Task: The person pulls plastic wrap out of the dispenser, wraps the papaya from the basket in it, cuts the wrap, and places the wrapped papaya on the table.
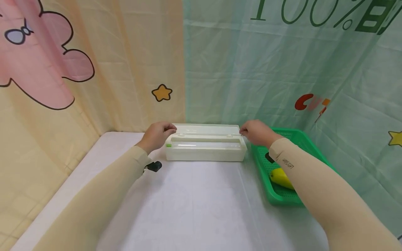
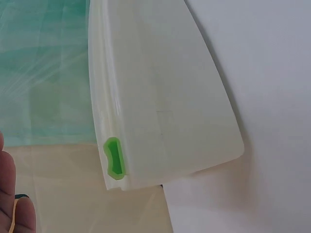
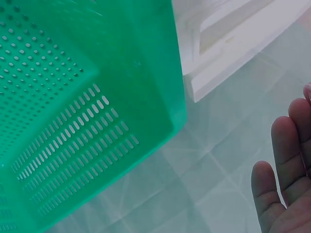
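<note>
In the head view a white cling film dispenser (image 1: 205, 154) stands at the back of the table, its lid (image 1: 207, 129) raised. A clear roll (image 1: 205, 144) lies inside, and a green piece (image 2: 115, 158) sits at its left end. My left hand (image 1: 159, 135) is above the dispenser's left end, thumb and fingers pinching the cling film. Faint creases of the clear film (image 2: 41, 73) show between hand and dispenser in the left wrist view. Over the right end my right hand (image 1: 258, 132) pinches the film's other side; the fingertips are partly hidden.
A green perforated basket (image 1: 271, 195) stands right of the dispenser, beneath my right forearm. Inside it lie a yellow fruit or vegetable (image 1: 281, 178), partly covered by the sleeve. Printed curtains (image 1: 213, 69) hang close behind the white-covered table (image 1: 194, 209).
</note>
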Action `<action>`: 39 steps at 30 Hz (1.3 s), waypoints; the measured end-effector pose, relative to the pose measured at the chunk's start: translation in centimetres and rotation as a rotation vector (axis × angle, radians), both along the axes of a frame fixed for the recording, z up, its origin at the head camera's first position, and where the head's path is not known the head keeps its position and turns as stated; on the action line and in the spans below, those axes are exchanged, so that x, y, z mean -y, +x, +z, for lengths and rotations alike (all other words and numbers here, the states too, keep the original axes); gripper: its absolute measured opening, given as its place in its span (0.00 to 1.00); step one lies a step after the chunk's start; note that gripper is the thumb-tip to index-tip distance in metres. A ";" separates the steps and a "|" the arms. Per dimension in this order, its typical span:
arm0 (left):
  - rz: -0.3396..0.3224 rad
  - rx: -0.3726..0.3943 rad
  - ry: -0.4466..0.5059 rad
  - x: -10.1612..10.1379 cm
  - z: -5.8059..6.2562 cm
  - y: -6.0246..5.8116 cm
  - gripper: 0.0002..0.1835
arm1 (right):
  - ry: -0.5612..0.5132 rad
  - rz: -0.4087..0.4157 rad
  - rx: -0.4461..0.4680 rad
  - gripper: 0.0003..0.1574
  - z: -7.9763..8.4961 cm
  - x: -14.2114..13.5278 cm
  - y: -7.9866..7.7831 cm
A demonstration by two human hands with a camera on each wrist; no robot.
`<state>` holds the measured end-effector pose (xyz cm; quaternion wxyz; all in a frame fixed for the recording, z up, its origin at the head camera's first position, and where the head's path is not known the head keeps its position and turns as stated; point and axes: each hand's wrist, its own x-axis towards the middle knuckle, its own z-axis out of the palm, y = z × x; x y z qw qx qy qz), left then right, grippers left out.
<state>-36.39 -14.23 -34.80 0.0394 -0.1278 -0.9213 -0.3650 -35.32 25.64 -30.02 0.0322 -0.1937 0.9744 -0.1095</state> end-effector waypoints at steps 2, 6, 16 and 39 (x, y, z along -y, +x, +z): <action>-0.005 -0.017 -0.001 0.0 0.3 0.1 0.12 | -0.006 -0.007 -0.003 0.19 0.3 0.0 0.2; -0.006 -0.062 -0.003 0.1 0.7 0.3 0.12 | -0.026 -0.013 -0.004 0.20 0.7 -0.2 0.5; -0.013 -0.114 0.051 0.2 1.7 0.8 0.11 | -0.144 -0.070 -0.015 0.18 0.8 -0.9 1.1; -0.031 -0.299 0.097 0.1 4.1 2.4 0.10 | -0.261 -0.078 -0.120 0.18 2.7 -1.4 3.6</action>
